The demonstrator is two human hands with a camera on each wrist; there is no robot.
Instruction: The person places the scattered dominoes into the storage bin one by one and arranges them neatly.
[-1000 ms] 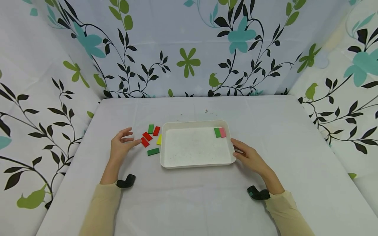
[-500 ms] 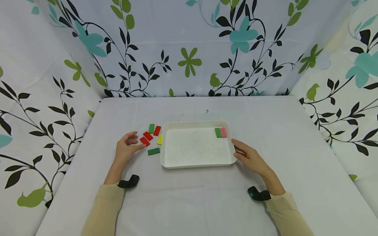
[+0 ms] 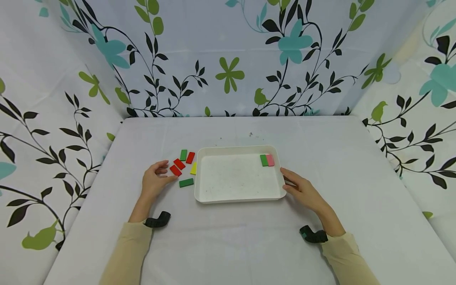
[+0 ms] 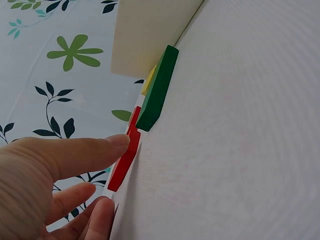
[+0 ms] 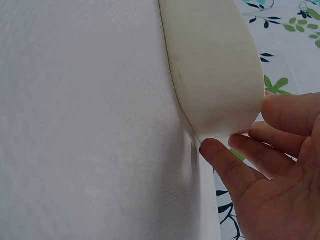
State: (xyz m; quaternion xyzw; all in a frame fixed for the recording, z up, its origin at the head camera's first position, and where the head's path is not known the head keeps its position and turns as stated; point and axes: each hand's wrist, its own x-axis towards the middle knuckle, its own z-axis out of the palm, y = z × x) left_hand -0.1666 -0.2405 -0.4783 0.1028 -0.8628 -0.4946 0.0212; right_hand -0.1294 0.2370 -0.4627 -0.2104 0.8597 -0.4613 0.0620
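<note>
In the head view my left hand (image 3: 156, 182) is beside a small cluster of flat blocks at the tray's left. Its thumb touches the edge of a red block (image 3: 175, 170), while the other fingers bend loosely, apart from it. The left wrist view shows the thumb tip against the red block (image 4: 123, 167), with a green block (image 4: 159, 90) beyond. My right hand (image 3: 301, 192) rests fingertips on the right end of the white tray (image 3: 228, 200); the right wrist view has them touching the tray wall (image 5: 215, 75).
A green block (image 3: 264, 160) and a pink block (image 3: 270, 160) lie side by side in the tray's far right corner. Around the left hand lie red (image 3: 190, 157), green (image 3: 186, 183) and yellow (image 3: 193, 168) blocks. Patterned cloth (image 3: 228, 39) hangs behind the white table (image 3: 221, 245).
My left hand has shifted slightly right and toward me, its thumb now at the near side of the red block. The right hand stays at the tray. The blocks keep their arrangement.
</note>
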